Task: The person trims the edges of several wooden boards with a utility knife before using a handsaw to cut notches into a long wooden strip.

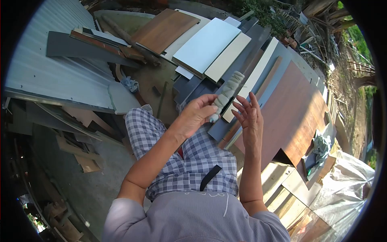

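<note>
Holding tilted pale roll (229,90) just beyond checked trousers (201,155): left hand (196,115), thumb and fingers pinched on near end. Right hand (250,119), right of trousers, fingers loosely spread. White board (207,44) farther beyond trousers.

Shirt: a mauve-grey, finely ribbed short-sleeved shirt (173,220) at the near edge
Shirt marking: thin white looping script and a long curved white stroke (226,205), right of the middle
Left sleeve: plain mauve-grey cloth (127,213), ending above the elbow
Right sleeve: the same plain cloth (264,224), partly in view
Trousers: loose checked cloth (171,177), dark blue-grey squares on paler blue and white
Waist: a narrow, flat black strap (211,177), right of centre
Left hand (196,114), right hand (248,117): bare
</note>
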Tool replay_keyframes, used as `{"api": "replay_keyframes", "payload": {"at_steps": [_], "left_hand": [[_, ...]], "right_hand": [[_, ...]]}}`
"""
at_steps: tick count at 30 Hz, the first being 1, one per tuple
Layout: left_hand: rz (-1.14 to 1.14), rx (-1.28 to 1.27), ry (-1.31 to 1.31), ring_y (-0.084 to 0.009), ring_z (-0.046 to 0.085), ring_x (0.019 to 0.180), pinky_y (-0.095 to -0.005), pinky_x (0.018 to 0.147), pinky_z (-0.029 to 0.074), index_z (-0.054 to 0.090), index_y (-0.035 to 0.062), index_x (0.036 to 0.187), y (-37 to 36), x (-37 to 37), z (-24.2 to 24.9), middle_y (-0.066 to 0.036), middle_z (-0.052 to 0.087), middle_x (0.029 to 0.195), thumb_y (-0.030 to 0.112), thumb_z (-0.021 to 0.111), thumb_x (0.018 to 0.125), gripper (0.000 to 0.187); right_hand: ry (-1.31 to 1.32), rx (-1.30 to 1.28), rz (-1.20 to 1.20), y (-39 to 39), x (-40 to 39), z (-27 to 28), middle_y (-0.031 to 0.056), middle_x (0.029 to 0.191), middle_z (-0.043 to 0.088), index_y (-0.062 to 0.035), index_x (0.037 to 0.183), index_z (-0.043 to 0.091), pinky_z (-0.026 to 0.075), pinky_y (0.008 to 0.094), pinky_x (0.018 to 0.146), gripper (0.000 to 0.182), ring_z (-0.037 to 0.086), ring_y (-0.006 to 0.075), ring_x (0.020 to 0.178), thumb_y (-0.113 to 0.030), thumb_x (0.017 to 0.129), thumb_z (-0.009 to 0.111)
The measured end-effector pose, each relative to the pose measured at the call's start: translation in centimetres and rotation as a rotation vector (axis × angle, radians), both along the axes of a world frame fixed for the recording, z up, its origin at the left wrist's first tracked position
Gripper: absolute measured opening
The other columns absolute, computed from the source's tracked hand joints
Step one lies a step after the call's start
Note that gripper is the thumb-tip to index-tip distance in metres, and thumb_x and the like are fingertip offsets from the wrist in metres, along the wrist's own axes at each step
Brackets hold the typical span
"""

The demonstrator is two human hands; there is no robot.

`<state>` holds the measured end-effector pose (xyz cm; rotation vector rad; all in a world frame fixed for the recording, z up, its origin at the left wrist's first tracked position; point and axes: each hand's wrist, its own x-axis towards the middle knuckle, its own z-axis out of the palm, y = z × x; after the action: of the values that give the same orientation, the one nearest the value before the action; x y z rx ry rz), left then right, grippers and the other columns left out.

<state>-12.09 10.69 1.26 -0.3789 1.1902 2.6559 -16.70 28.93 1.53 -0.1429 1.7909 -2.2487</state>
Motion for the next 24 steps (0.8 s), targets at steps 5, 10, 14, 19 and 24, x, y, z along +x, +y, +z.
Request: {"api": "replay_keyframes", "payload": {"at_steps": [5,10,14,19,24], "left_hand": [[-0.198,-0.188,0.089,-0.0115,0.056,0.099,-0.0272,0.087,0.047,0.051,0.0007,0.126,4.6,4.0,-2.2,-0.004,0.057,0.109,0.02,0.062,0.092,0.041],[0.151,-0.836,0.145,-0.0098,0.057,0.088,-0.026,0.079,0.047,0.055,0.0017,0.121,-5.3,0.5,-2.2,-0.003,0.06,0.097,0.03,0.061,0.093,0.04],[0.797,-0.402,-0.215,-0.0242,0.056,0.1,-0.0399,0.085,0.047,0.048,0.0005,0.123,-20.8,-6.8,-6.7,-0.013,0.055,0.117,0.048,0.058,0.091,0.058],[0.854,-0.361,-0.483,-0.0436,0.04,0.126,-0.0576,0.103,0.033,0.03,0.0028,0.143,-33.5,-13.3,-13.6,-0.021,0.041,0.139,0.061,0.054,0.087,0.084],[0.75,-0.246,-0.532,-0.0466,0.024,0.137,-0.0637,0.109,0.01,0.021,0.0078,0.149,-36.8,-18.5,-14.8,-0.023,0.03,0.148,0.078,0.045,0.079,0.102]], "right_hand": [[-0.119,-0.19,0.035,-0.4,0.2,-0.5,0.0173,0.111,0.062,0.0021,0.141,0.033,0.051,0.0368,0.089,0.064,0.062,0.0216,0.098,-0.041,0.096,0.052],[-0.123,-0.057,0.009,2.0,1.0,-1.6,0.0055,0.085,0.059,0.0018,0.129,0.046,0.049,0.0252,0.062,0.042,0.057,0.0112,0.071,-0.026,0.098,0.053],[-0.049,0.155,-0.054,5.0,1.2,-2.5,0.0031,0.081,0.054,0.0006,0.124,0.05,0.044,0.0242,0.058,0.037,0.05,0.0088,0.065,-0.024,0.097,0.055],[-0.091,0.146,-0.073,5.6,1.7,-3.1,0.0039,0.08,0.054,0.0006,0.118,0.052,0.044,0.0245,0.058,0.032,0.05,0.01,0.066,-0.023,0.097,0.056],[-0.102,0.213,-0.042,5.5,1.1,-3.0,0.0048,0.08,0.054,-0.0009,0.112,0.056,0.043,0.0254,0.059,0.028,0.051,0.0116,0.067,-0.024,0.095,0.058]]}}
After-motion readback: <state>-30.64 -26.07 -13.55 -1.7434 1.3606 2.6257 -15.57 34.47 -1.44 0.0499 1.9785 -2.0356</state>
